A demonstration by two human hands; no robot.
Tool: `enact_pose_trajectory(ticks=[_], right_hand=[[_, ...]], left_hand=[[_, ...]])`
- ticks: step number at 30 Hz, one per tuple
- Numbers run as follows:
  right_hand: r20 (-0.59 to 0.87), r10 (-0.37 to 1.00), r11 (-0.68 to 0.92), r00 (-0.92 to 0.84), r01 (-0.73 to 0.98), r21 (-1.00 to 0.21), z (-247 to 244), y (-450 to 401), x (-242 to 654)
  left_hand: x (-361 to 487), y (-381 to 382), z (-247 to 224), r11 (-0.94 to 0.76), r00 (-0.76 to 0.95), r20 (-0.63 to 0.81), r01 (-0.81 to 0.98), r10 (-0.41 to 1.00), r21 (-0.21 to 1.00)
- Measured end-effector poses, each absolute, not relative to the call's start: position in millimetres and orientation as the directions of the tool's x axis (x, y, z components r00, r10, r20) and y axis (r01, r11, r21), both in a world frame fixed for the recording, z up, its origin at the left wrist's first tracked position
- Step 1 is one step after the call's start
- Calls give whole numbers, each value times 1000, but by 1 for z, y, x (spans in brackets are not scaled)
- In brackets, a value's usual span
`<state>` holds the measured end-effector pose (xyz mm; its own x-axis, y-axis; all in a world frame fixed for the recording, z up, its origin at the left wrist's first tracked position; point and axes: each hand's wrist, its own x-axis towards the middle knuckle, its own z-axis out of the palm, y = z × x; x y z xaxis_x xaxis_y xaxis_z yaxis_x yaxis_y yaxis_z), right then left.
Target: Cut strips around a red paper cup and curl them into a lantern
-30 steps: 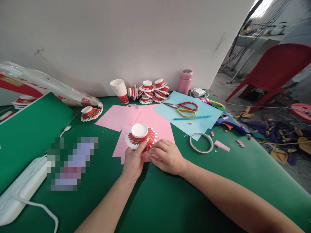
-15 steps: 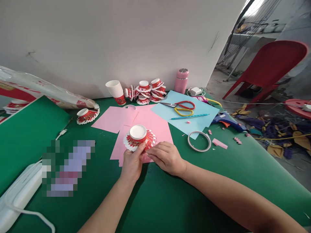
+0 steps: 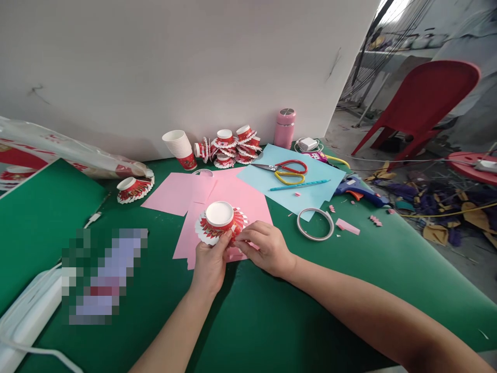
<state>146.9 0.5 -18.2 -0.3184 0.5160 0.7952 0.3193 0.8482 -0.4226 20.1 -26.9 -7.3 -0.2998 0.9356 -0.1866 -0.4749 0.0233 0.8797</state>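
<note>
A red and white paper cup point(image 3: 220, 214), base up, has its sides cut into strips that fan out round it. My left hand point(image 3: 210, 260) holds it by the near edge, thumb on top. The fingers of my right hand point(image 3: 267, 249) pinch at the cup's near right edge, closed on what looks like one of the strips; the fingertips hide most of it. Beneath the cup lie overlapping sheets of pink paper point(image 3: 252, 194). Blue paper point(image 3: 248, 178) lies behind to the right, with scissors point(image 3: 289, 172) and a blue pencil point(image 3: 300, 185) on it.
At the back stand stacked paper cups point(image 3: 179, 148), several fanned cups point(image 3: 225, 147) and a pink flask point(image 3: 284, 128). Another fanned cup point(image 3: 135, 189) sits left. To the right are a tape roll point(image 3: 316, 224) and a glue gun point(image 3: 361, 190). A white power strip point(image 3: 29, 311) lies front left.
The view has shifted slightly, so most things appear a little further left. Both hands stay at the cup, with the right fingers still pinching its near edge.
</note>
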Motion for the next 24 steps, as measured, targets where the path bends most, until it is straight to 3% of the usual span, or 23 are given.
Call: enact_pose_trajectory(ticks=[5, 11, 24], right_hand=[[644, 723, 691, -250, 259, -675, -16, -1, 147], [461, 867, 496, -188, 234, -836, -13, -2, 144], [169, 964, 202, -207, 153, -967, -12, 0, 142]], left_hand=[[19, -28, -11, 34, -268, -162, -426, 950, 904], [19, -29, -13, 30, -266, -146, -397, 953, 917], [17, -28, -23, -11, -287, -79, -297, 955, 955]])
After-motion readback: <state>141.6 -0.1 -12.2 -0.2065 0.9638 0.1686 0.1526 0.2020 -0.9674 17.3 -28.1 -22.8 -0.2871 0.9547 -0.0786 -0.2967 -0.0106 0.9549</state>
